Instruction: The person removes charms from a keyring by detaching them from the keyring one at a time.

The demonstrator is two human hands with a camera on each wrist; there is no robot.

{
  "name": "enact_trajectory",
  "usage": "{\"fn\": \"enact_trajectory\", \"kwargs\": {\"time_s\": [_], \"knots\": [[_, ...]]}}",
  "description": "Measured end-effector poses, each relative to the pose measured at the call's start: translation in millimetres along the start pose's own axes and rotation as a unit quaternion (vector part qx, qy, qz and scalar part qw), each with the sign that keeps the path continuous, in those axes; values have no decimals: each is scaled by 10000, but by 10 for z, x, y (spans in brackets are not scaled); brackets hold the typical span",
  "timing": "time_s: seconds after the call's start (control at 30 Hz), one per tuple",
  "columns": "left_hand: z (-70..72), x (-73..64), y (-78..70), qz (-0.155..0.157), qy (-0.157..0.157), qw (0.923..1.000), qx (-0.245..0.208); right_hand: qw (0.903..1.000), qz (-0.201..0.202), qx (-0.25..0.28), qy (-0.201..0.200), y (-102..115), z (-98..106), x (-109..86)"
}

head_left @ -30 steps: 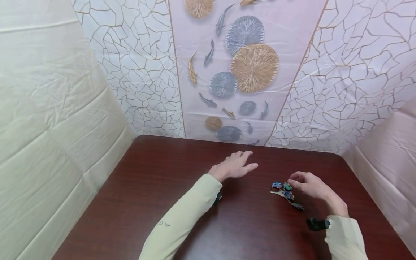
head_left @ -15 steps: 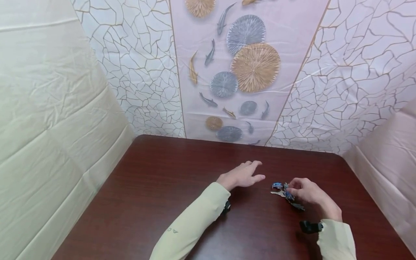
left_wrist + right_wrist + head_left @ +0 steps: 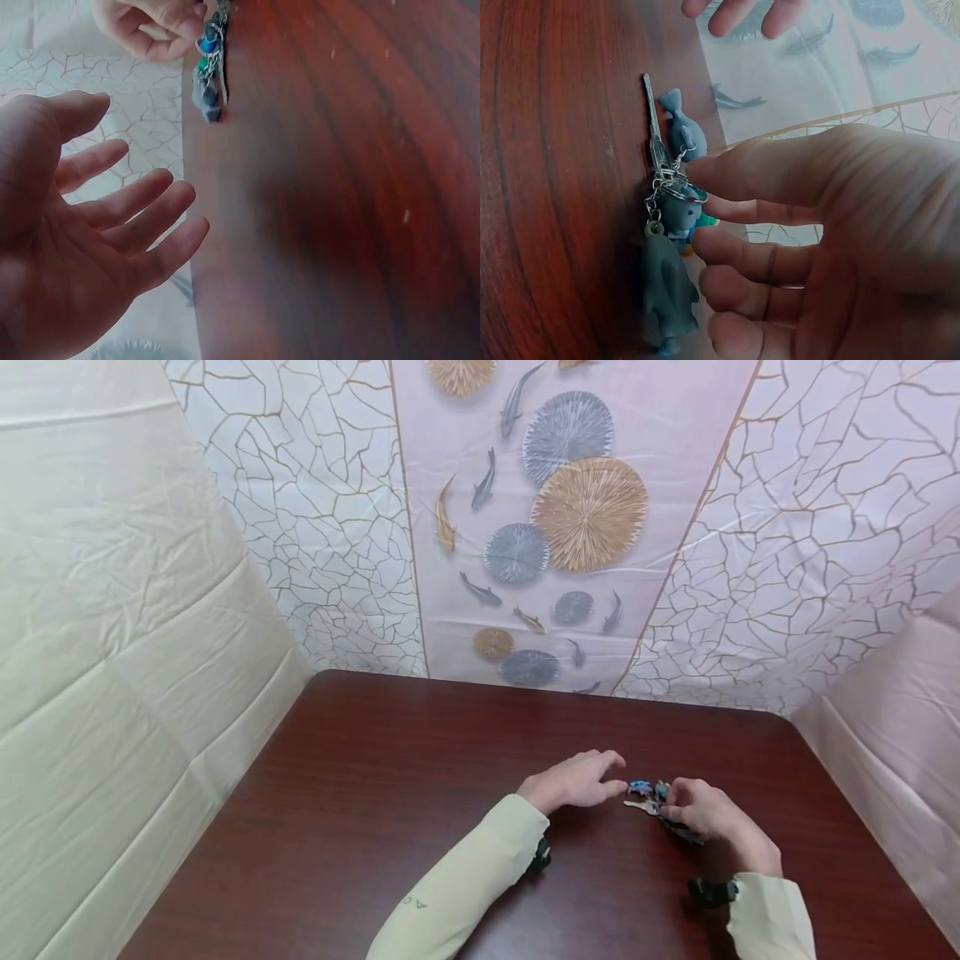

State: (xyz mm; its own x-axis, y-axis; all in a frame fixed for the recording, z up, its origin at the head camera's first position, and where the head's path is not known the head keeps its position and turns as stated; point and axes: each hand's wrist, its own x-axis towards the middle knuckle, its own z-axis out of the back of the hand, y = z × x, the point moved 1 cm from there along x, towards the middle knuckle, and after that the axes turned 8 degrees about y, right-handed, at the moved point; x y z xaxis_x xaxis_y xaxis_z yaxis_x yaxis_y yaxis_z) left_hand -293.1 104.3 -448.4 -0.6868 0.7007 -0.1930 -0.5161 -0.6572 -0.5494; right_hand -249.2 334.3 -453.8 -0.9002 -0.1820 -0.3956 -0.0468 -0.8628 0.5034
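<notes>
A keychain with a metal key and several small figure charms lies on the dark red table. My right hand is over its right side, thumb and index finger pinching at the split ring. Fish-shaped blue-grey charm and dark grey charm hang from short chains on either side of that ring. A green and blue charm is partly hidden behind the fingers. My left hand, fingers spread and relaxed, hovers just left of the blue charm, holding nothing.
The glossy wooden table reaches back to a patterned cloth with fish and round motifs. Cream cloth rises along the left side, and more cloth along the right. Black camera sits on the right wrist.
My left hand has moved right and nearer, up to the keychain. My right hand has come down onto the keychain, its fingers closing at the ring; the keychain has hardly moved.
</notes>
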Motion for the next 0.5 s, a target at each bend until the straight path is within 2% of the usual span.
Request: {"fn": "enact_trajectory", "kwargs": {"time_s": [0.23, 0.5], "knots": [[-128, 73, -99, -69, 0, 10000, 33, 9995, 222, -156, -172, 0, -20, 7], [-285, 189, -238, 1, -146, 9971, 748, 9995, 191, -146, -196, -5, -36, 6]]}}
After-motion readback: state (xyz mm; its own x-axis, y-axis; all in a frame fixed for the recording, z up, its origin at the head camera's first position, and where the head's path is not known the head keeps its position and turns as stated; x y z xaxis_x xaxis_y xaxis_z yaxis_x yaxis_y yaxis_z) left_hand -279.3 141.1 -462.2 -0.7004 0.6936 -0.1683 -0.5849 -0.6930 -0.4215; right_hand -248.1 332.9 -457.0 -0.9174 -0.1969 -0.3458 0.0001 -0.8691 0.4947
